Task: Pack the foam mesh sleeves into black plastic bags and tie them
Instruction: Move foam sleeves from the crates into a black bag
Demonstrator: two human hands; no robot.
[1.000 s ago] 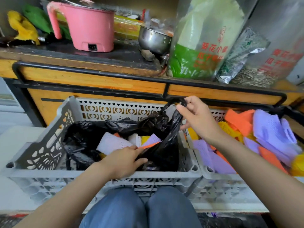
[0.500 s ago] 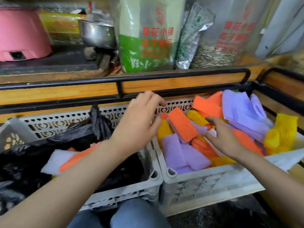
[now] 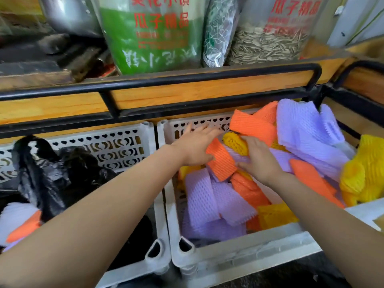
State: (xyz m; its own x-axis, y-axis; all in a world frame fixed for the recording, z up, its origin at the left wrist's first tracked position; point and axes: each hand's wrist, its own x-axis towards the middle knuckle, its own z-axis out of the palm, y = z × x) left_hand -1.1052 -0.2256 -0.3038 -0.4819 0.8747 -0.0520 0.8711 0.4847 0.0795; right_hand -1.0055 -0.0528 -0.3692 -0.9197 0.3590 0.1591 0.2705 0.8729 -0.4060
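Note:
Foam mesh sleeves point(image 3: 301, 132) in purple, orange and yellow fill the white crate point(image 3: 245, 256) on the right. My left hand point(image 3: 193, 146) reaches into it with straight fingers and presses against an orange sleeve point(image 3: 221, 161). My right hand point(image 3: 259, 161) faces it, with fingers curled over yellow and purple sleeves beside that orange one. The black plastic bag point(image 3: 45, 175) sits open in the left crate point(image 3: 124, 132), with white and orange sleeves point(image 3: 22, 223) inside. Neither hand touches the bag.
A wooden counter with a black metal rail point(image 3: 207, 76) runs just behind both crates. On it stand large bags of sunflower seeds point(image 3: 149, 38) and a metal pot point(image 3: 70, 15). My knees are below the crates.
Both hands let go of the black bag and moved right into the sleeve crate. They have closed in on either side of an orange sleeve. The view swung right.

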